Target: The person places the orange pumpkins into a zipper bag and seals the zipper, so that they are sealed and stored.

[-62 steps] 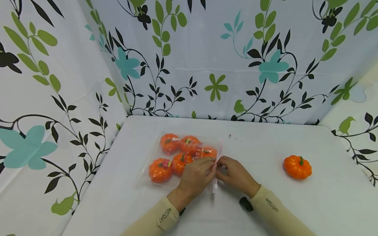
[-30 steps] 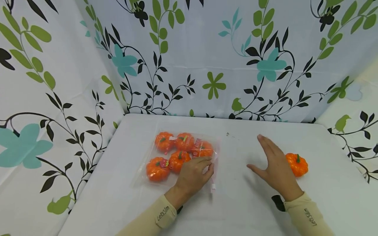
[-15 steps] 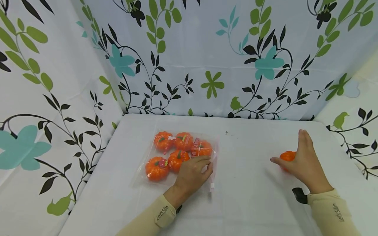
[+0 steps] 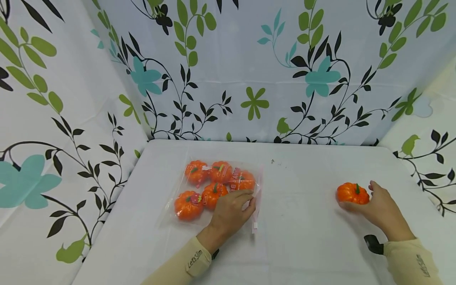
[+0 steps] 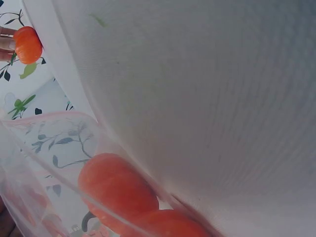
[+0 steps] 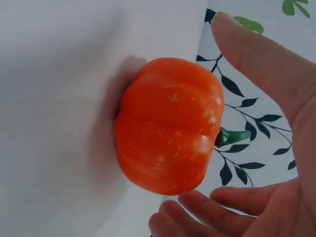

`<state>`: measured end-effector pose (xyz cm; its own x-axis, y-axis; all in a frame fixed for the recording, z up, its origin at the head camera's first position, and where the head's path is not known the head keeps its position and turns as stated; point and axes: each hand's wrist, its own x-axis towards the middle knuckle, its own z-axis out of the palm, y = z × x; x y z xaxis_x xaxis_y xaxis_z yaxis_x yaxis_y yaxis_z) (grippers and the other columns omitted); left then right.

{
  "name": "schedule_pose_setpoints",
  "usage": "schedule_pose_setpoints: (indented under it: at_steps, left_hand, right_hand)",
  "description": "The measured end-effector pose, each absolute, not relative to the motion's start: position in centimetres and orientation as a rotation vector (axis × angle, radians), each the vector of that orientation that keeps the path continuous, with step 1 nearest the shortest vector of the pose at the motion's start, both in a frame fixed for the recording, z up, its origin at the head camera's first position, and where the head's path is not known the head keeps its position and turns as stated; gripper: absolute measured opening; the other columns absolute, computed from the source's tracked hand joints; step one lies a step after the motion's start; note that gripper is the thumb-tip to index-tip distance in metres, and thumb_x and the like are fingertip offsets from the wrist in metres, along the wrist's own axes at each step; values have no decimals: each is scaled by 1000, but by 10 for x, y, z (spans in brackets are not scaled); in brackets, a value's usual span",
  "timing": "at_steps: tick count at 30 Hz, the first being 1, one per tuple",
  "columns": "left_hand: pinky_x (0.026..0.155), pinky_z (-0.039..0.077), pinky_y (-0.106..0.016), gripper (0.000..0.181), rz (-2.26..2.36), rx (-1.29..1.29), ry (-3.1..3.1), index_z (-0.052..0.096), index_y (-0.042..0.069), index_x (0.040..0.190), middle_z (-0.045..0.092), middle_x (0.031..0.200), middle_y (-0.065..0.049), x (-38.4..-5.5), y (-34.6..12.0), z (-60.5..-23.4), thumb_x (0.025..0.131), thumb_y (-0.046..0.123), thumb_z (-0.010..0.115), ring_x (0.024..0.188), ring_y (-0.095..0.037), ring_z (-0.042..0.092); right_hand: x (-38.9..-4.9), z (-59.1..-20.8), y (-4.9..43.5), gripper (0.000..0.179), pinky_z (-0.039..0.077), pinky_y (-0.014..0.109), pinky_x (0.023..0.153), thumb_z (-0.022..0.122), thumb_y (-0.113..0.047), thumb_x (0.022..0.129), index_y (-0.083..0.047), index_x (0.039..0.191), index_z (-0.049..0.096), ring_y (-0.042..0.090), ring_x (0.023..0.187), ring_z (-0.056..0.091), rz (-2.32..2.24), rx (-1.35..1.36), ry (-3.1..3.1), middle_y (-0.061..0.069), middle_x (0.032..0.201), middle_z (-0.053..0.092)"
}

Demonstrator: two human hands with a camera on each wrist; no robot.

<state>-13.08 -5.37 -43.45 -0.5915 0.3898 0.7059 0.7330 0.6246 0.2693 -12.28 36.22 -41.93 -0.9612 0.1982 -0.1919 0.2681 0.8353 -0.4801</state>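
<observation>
On the left of the table lies a clear slider bag (image 4: 181,186) with a pink top edge. Several orange toy pumpkins (image 4: 189,206) are inside it. My left hand (image 4: 229,211) pinches the bag by its opening, thumb against the fingers. From the left wrist, the lifted film (image 5: 64,158) and a pumpkin (image 5: 118,187) within are visible. At the right, one loose pumpkin (image 4: 352,193) with a green stem sits on the table. My right hand (image 4: 384,209) is spread around it; in the right wrist view the thumb (image 6: 261,59) stands apart while fingertips (image 6: 190,197) meet its lower side.
A white table (image 4: 292,245) extends between bag and loose pumpkin. Behind it hangs a leaf-patterned curtain (image 4: 228,79), with more of the same cloth (image 4: 28,138) at the left side. A white slider (image 4: 255,225) sits at the bag's near corner.
My right hand left the bag's edge and moved right across the table to the loose pumpkin, its fingers coming down around it. The left hand has stayed at the bag.
</observation>
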Motion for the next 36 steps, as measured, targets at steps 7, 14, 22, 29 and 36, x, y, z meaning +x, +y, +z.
schedule_pose_setpoints:
  at_steps: [7,14,22,29,36]
  left_hand:
    - [79,58,-26,15,-737,-873,-2243,80,3,90,77,95,-5,-130,-54,-435,78,8,86,88,-16,75]
    - [79,58,-26,16,-739,-868,-2241,80,3,91,77,96,-6,-130,-54,-434,77,8,86,89,-16,75]
    - [79,58,-26,16,-764,-865,-2228,80,3,90,77,95,-6,-130,-55,-435,77,9,86,87,-17,75]
    - [79,58,-26,14,-806,-843,-2243,79,4,91,77,97,-6,-129,-55,-436,79,10,85,88,-17,75]
    - [81,57,-24,14,-833,-816,-2273,79,4,94,77,99,-6,-128,-58,-435,82,12,83,90,-17,75]
  right_hand:
    - [-121,-426,366,131,39,72,97,75,-70,76,20,149,14,60,122,36,-813,456,2824,47,139,31]
    - [-119,-433,365,121,38,74,96,76,-65,79,21,145,23,60,117,38,-749,456,2876,47,134,34]
    - [-118,-435,353,121,43,71,90,75,-68,77,20,145,27,59,115,42,-765,353,2906,45,131,40]
    - [-124,-434,325,112,49,64,93,75,-63,81,13,150,29,54,122,48,-957,172,2857,38,142,40]
    - [-129,-439,295,96,54,56,91,80,-50,84,5,150,37,49,122,54,-1160,-8,2783,30,147,43]
